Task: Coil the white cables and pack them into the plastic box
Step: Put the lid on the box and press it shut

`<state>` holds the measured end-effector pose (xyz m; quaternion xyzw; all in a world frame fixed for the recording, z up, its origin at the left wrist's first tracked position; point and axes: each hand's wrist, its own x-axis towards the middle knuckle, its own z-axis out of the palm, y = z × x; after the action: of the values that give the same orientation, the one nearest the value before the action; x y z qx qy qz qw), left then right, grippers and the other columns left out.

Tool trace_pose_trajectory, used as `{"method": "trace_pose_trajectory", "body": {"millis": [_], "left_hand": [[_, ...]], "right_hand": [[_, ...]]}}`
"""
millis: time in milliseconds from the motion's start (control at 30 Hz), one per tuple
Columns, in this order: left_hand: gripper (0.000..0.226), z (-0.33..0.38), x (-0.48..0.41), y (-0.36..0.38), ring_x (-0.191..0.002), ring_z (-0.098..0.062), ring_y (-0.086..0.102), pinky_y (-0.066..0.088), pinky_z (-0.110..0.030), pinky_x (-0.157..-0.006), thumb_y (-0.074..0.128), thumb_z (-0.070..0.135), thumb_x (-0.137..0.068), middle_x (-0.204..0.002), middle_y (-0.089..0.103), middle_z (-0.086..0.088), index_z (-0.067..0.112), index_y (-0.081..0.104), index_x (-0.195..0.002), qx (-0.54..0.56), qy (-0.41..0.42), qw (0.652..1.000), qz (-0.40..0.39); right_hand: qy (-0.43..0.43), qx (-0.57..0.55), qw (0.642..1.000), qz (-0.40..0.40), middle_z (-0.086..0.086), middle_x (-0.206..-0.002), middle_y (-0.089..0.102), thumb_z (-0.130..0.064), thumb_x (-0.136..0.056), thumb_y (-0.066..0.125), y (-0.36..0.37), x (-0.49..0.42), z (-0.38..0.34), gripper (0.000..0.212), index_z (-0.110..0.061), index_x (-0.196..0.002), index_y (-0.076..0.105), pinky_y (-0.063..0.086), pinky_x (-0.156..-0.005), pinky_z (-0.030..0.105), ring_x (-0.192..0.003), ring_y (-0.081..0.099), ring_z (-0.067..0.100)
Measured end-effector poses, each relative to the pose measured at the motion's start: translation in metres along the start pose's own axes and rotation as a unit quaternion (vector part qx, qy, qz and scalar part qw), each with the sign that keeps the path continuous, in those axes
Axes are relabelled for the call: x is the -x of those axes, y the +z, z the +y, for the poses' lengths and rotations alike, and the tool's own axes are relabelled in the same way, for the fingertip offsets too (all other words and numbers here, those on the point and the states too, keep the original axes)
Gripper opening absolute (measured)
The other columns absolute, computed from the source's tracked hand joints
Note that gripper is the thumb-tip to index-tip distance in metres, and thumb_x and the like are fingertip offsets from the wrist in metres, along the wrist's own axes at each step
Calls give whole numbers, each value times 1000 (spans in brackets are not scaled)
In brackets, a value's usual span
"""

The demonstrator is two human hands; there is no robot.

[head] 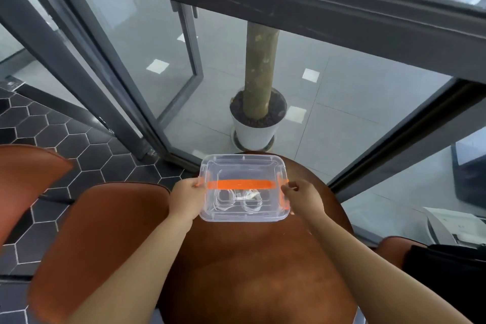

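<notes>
A clear plastic box [243, 166] with its lid on and an orange handle [242, 184] across the top sits on the far part of a round brown table [263, 271]. Through the lid I see two coils of white cable [238, 200] lying side by side in the near half. My left hand [187, 198] grips the box's left side, fingertips at the orange latch. My right hand [302, 200] grips the right side at the orange latch [283, 198] there.
Brown chairs stand at the left [105, 231] and far left [26, 173]. Beyond the table is a glass wall with dark frames and a potted tree [256, 118] behind it. A dark bag [447, 271] lies at the right.
</notes>
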<state>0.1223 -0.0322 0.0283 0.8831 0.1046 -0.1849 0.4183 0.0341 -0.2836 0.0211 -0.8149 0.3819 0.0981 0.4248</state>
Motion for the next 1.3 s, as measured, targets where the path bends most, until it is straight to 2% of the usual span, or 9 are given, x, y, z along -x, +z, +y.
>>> {"method": "trace_pose_trajectory", "body": {"millis": [233, 400, 633, 733, 833, 900, 1067, 1167, 1300], "left_hand": [[33, -8, -19, 10, -73, -26, 67, 58, -46, -68, 49, 26, -99, -75, 72, -5, 13, 73, -81, -101, 38, 994, 8], [40, -11, -21, 17, -60, -15, 53, 32, -25, -48, 46, 29, -104, -70, 60, -2, 15, 62, -70, -183, 64, 980, 29], [14, -20, -14, 20, -75, -21, 60, 46, -27, -59, 54, 23, -99, -97, 62, -8, 13, 62, -106, -279, 145, 948, 41], [45, -23, -7, 27, -101, -26, 62, 55, -34, -80, 59, 33, -95, -120, 60, -12, 14, 51, -135, -366, 241, 897, 57], [64, -16, -3, 38, -140, -36, 40, 37, -52, -115, 44, 49, -99, -152, 40, -20, 13, 36, -151, -427, 306, 850, 46], [72, -10, -4, 48, -152, -41, 18, 19, -57, -123, 35, 59, -99, -164, 22, -22, 17, 27, -157, -442, 322, 837, 21], [83, -17, -17, 74, -155, -38, -10, 3, -62, -122, 8, 77, -93, -169, -3, -14, 30, 4, -161, -451, 310, 837, -20], [86, -22, -23, 77, -155, -38, -9, 4, -62, -122, 0, 80, -90, -168, -6, -14, 31, -1, -161, -452, 304, 838, -16], [85, -24, -24, 77, -154, -38, -11, 5, -60, -123, 4, 80, -91, -168, -7, -14, 31, -4, -161, -452, 310, 837, -11]], "right_hand": [[17, 30, 999, 19, -5, -89, 64, -31, -94, 61, 15, -13, -1, 21, -16, -108, 65, 57, -76, 39, -82, 67, 22], [30, 56, 997, 31, -4, -90, 64, -32, -95, 59, 19, -17, 0, 24, -15, -110, 65, 51, -70, 32, -83, 65, 21], [2, 87, 996, 33, -4, -88, 65, -36, -96, 58, 23, -17, 7, 28, -13, -107, 68, 48, -58, 27, -72, 60, 12], [2, 65, 997, 31, -5, -91, 65, -40, -95, 59, 22, -17, 11, 31, -16, -113, 67, 56, -69, 34, -79, 66, 17], [4, 49, 998, 32, -4, -99, 64, -39, -96, 59, 18, -15, 13, 38, -16, -125, 62, 53, -75, 34, -87, 66, 20], [-21, 79, 995, 50, -1, -115, 63, -38, -95, 62, 18, -10, 13, 42, -17, -131, 59, 51, -79, 33, -100, 62, 20], [-176, 222, 958, 40, -8, -161, 25, -56, -97, 50, 30, 4, 13, 68, -29, -155, 26, 49, -101, 39, -144, 28, 22], [-188, 260, 947, 17, -12, -167, 11, -65, -96, 39, 39, 1, 15, 79, -29, -160, 9, 42, -113, 42, -151, 17, 21], [-190, 257, 947, 24, -14, -168, 9, -76, -87, 19, 46, -1, 24, 87, -28, -159, 15, 43, -112, 46, -151, 19, 21]]}}
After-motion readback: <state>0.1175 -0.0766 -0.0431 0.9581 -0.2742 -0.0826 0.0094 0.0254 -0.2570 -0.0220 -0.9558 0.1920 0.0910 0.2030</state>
